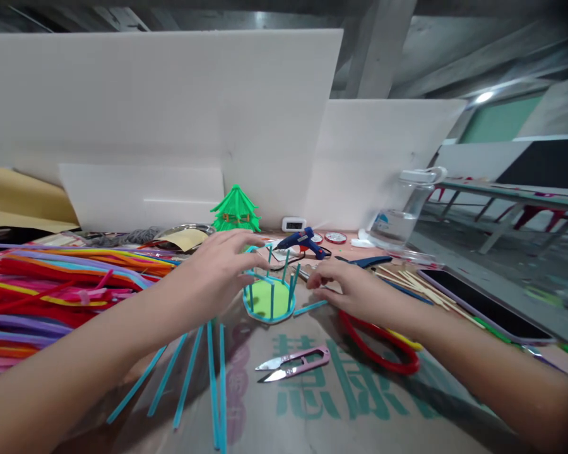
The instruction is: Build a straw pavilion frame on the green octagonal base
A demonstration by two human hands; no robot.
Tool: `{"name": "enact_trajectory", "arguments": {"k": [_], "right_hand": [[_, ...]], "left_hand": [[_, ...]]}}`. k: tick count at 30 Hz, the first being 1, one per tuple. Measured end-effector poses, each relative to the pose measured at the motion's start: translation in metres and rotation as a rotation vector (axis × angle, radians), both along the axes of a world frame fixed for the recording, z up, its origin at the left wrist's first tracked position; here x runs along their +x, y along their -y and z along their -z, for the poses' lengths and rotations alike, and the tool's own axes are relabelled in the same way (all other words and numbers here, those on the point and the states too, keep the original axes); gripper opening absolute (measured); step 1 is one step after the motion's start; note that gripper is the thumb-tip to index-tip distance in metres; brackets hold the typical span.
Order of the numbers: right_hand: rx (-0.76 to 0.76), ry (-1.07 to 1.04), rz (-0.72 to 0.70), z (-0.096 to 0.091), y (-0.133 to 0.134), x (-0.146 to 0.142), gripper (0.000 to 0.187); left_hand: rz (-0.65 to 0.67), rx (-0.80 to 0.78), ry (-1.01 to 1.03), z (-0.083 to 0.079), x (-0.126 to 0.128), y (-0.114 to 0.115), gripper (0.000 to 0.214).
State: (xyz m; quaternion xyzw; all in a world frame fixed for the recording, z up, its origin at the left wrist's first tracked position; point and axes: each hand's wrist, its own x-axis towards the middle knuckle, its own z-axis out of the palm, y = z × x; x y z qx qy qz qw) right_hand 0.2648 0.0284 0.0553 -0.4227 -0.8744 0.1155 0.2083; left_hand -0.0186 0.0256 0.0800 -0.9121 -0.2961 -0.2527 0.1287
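A small craft piece with a lime-green base (264, 299) and light-blue edging stands in the middle, with several blue pipe-cleaner posts rising from it. My left hand (218, 268) reaches over its left side, fingers curled round a light-blue pipe cleaner (261, 275) at the posts; its exact grip is partly hidden. To the right, my right hand (348, 284) hovers with bent fingers, thumb and forefinger apart and nothing visible between them. Below that hand is a short blue strip (311, 308). Pink thread snips (300, 364) lie in front of the craft piece.
Colourful pipe cleaners (57, 296) are heaped at left; loose blue strips (188, 378) lie nearer. Behind stand a green tree-like craft (236, 208), a blue glue gun (303, 241) and a small digital timer (293, 224). At right are a red loop (383, 353), wooden sticks (419, 284), a phone (483, 306) and a bottle (400, 208).
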Motion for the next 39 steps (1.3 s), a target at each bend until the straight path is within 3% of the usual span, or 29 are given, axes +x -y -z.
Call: {"name": "enact_trajectory", "arguments": {"k": [4, 10, 15, 18, 21, 25, 31, 35, 39], "right_hand": [[-0.085, 0.129, -0.024, -0.004, 0.001, 0.012, 0.014], [0.092, 0.199, -0.112, 0.017, 0.0, 0.004, 0.015], [0.092, 0.062, -0.069, 0.003, 0.002, 0.003, 0.017], [0.094, 0.127, -0.126, -0.006, 0.014, -0.001, 0.013], [0.179, 0.225, -0.269, -0.006, 0.036, -0.018, 0.019], [0.342, 0.326, -0.567, 0.001, 0.058, -0.057, 0.026], [0.37, 0.319, -0.862, 0.023, 0.057, -0.097, 0.028], [0.354, 0.287, -0.832, 0.026, 0.056, -0.093, 0.028], [0.186, 0.186, -0.643, 0.007, 0.059, -0.076, 0.032]], "left_hand": [[-0.007, 0.035, 0.021, -0.006, -0.001, 0.006, 0.026], [-0.015, 0.035, 0.017, -0.01, 0.001, 0.01, 0.029], [-0.042, 0.056, 0.018, -0.012, -0.003, 0.01, 0.026], [-0.044, 0.077, 0.04, -0.016, -0.005, 0.01, 0.025], [-0.043, 0.096, 0.078, -0.02, -0.006, 0.011, 0.023], [-0.034, 0.102, 0.097, -0.021, -0.005, 0.011, 0.022], [-0.03, 0.089, 0.07, -0.021, -0.006, 0.012, 0.025], [-0.026, 0.09, 0.076, -0.022, -0.006, 0.013, 0.023], [-0.017, 0.085, 0.094, -0.024, -0.006, 0.016, 0.023]]}}
